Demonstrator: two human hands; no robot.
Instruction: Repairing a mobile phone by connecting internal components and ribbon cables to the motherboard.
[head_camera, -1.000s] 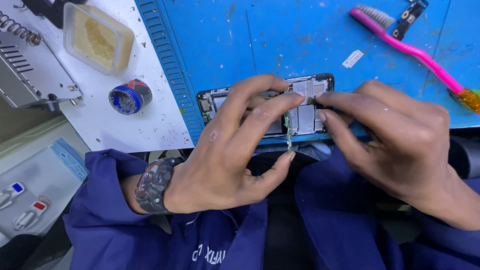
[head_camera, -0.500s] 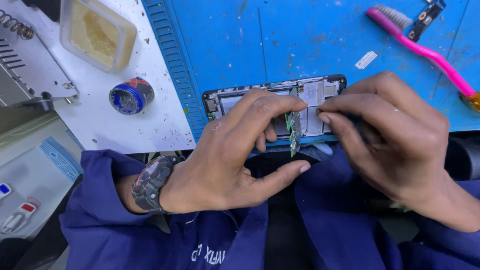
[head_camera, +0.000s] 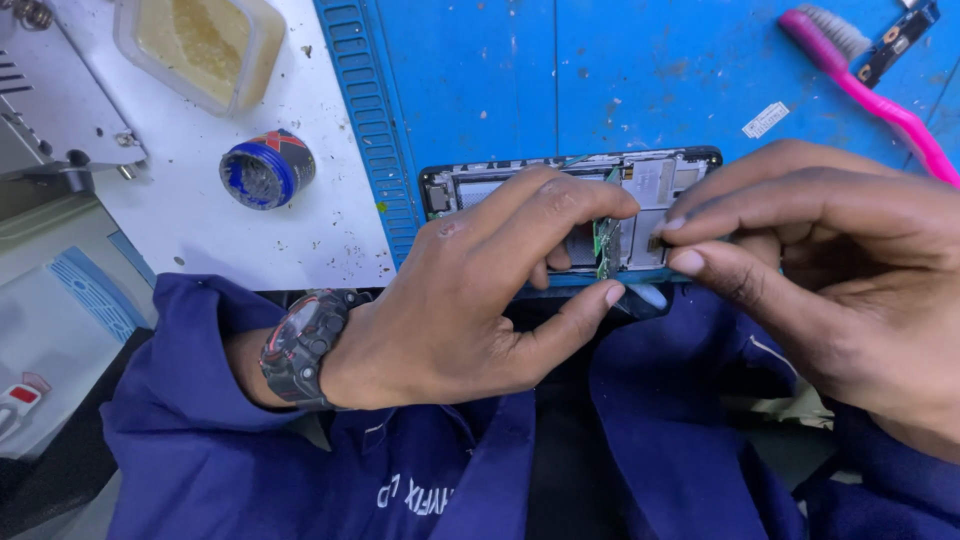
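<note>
Item: phone (head_camera: 655, 180), back off, insides showing. Lies at centre frame on the near edge of the blue mat (head_camera: 480, 90); long axis runs left-right across the frame.

Left hand (head_camera: 470, 290): comes in from lower left, wrist w/ dark watch (head_camera: 300, 345). Fingers closed on the phone: forefinger over the top face, thumb under the near edge, so the body is pinched between them. Covers the phone's left-middle part.

Right hand (head_camera: 830, 270): comes in from the right. Forefinger and thumb tips close together at the phone's right-centre, just beside a thin green strip (head_camera: 603, 245) that stands up crosswise to the long axis. Whether the tips grip a small part cannot be told; contact point too small to see.

Key relation: strip sits between the two hands, touching or nearly touching left forefinger, just left of right fingertips. Both hands about equally near; right tips point straight at it.

Other items:
- pink brush (head_camera: 860, 70), upper right, on mat
- tub of yellowish paste (head_camera: 200, 45), upper left
- small round blue tin (head_camera: 265, 168), left of mat
- blue sleeves (head_camera: 190, 440), bottom of frame
</note>
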